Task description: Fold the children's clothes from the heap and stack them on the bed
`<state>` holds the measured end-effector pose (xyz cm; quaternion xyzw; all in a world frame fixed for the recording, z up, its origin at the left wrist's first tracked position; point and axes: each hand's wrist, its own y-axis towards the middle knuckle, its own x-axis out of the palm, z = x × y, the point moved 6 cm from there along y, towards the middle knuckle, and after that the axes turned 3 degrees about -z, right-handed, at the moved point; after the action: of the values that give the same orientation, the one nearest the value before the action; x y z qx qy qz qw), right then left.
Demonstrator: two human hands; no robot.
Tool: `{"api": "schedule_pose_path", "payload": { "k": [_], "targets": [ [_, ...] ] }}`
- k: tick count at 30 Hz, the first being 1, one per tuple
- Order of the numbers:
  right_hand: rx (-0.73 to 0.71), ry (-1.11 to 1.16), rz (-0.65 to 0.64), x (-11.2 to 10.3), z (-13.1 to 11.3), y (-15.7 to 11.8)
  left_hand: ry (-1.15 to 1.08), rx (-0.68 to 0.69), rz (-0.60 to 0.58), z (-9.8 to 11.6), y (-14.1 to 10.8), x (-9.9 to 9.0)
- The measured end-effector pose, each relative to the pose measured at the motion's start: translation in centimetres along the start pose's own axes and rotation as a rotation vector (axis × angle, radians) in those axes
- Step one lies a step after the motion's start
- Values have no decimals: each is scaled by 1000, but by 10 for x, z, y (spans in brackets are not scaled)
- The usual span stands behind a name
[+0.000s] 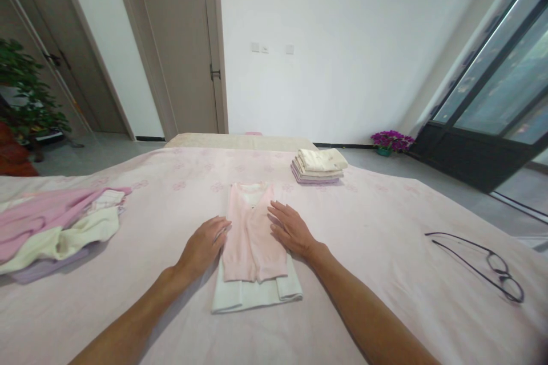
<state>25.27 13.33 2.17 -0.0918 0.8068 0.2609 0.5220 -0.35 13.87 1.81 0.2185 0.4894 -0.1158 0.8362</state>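
Find pink top (256,248) at centre of flowered cloth (377,222), lying flat over pale folded fabric (257,296) extending past the near hem. Cannot tell whether joined or separate. Note right hand (295,229) lying flat on right side of pink top, with fingers extended and slightly spread, gripping nothing. Note left hand (206,242) at left edge, touching with fingertips; cannot tell grip, whether pinched together or apart, from this angle. Judge pink top light, soft and limp, hardly slippery, not fragile but easily creased or shifted off the pale layer. Best to take hold at both side edges, catching both layers together. Log neat folded stack (319,166) beyond right hand, near but apart; loose clothes pile (60,234) off to left; glasses (499,276) with arms unfolded, well to right, past right forearm. See purple flowers (391,141) on floor, beyond cloth. Count chiefly right hand as obstruction, covering right edge and part of front.
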Motion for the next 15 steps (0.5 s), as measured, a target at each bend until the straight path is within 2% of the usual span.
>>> {"api": "schedule_pose_path", "payload": {
  "k": [3,6,11,15],
  "targets": [
    [-77,1,-56,-1,-11,-2,106,141,-94,15,-18,16],
    [-103,-12,-140,2,-18,-2,201,253,-138,30,-29,24],
    [-142,-7,-188,2,-28,-4,264,281,-135,39,-31,19],
    [-224,49,-251,2,-43,-16,211,461,-237,52,-35,19]
  ]
}}
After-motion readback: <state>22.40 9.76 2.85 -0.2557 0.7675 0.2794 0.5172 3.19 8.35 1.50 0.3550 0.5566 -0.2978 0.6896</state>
